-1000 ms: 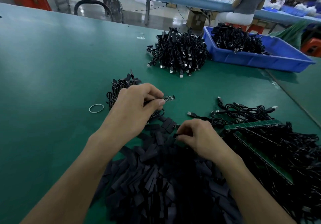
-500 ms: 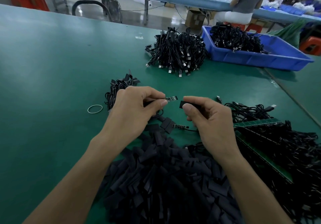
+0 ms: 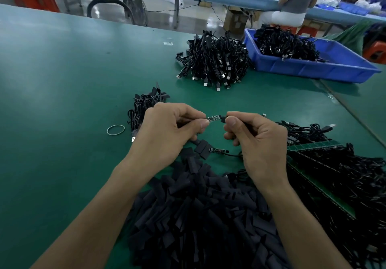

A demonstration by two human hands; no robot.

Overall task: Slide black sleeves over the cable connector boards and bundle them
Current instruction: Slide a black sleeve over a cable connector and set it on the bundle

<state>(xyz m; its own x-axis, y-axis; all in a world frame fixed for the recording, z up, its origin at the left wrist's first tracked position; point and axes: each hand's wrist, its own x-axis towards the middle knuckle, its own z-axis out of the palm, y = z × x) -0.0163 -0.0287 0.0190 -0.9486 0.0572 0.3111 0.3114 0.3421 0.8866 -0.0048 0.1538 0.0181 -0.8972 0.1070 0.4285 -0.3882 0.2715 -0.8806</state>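
- The left hand (image 3: 167, 130) pinched a small connector board (image 3: 214, 117) between thumb and curled fingers (image 3: 195, 114), above the green table (image 3: 62, 80).
- The right hand (image 3: 257, 141) pinched a black sleeve (image 3: 223, 119), its open end just touching the board's tip.
- A heap of loose sleeves (image 3: 198, 216) lay below both wrists.
- A bundled cable pile (image 3: 146, 105) sat behind the left hand, beside a rubber band (image 3: 115, 130).

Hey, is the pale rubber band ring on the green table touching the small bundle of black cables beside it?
Apart. The head view shows bare green table between the pale rubber band and the small black cable bundle.
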